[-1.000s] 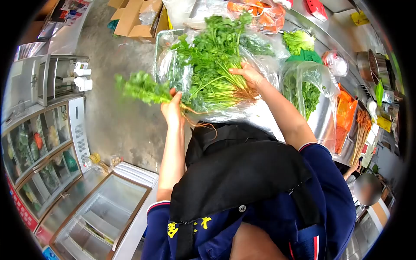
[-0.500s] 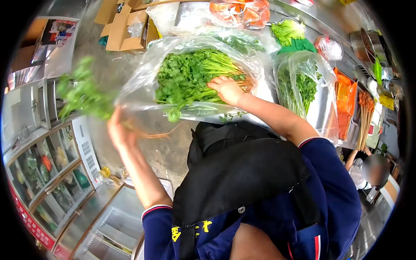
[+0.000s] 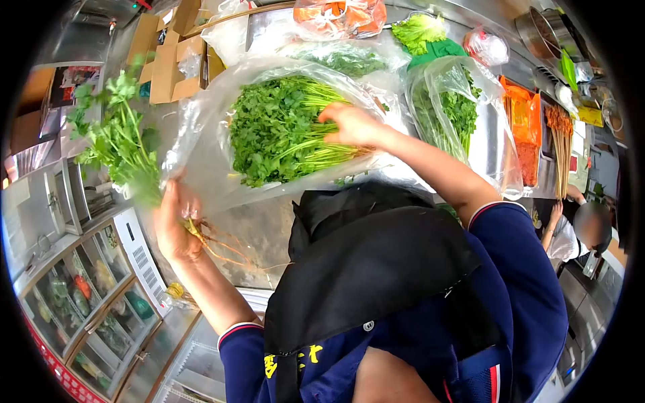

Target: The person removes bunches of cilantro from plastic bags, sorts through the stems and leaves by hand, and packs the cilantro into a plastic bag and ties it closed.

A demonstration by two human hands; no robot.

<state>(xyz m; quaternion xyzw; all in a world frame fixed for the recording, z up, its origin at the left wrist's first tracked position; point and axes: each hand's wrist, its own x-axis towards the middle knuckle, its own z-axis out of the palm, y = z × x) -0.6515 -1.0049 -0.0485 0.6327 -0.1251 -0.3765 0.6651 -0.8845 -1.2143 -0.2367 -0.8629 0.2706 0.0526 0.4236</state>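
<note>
My left hand [image 3: 176,225] is closed round the lower stems of a bunch of cilantro [image 3: 124,138], held off to the left with its leaves up. Brown roots [image 3: 222,245] dangle below that hand; part of the bunch is blurred. A big pile of cilantro [image 3: 275,127] lies in an opened clear plastic bag [image 3: 201,151], leaves to the left and stems to the right. At the stem end, my right hand [image 3: 356,124] reaches down with its fingers curled over some stems; its fingertips are partly hidden among them.
Another bag of greens [image 3: 460,111] lies to the right, beside orange packets [image 3: 521,127] and a bundle of skewers [image 3: 560,144]. Lettuce [image 3: 420,30] and bagged orange food [image 3: 339,19] lie at the back. Cardboard boxes [image 3: 178,67] stand at left. Another person [image 3: 568,232] is at far right.
My left hand has moved slightly down and left with the cilantro bunch, which swings more upright. My right hand has shifted a little on the stems, its fingers now more curled. The view has tilted.
</note>
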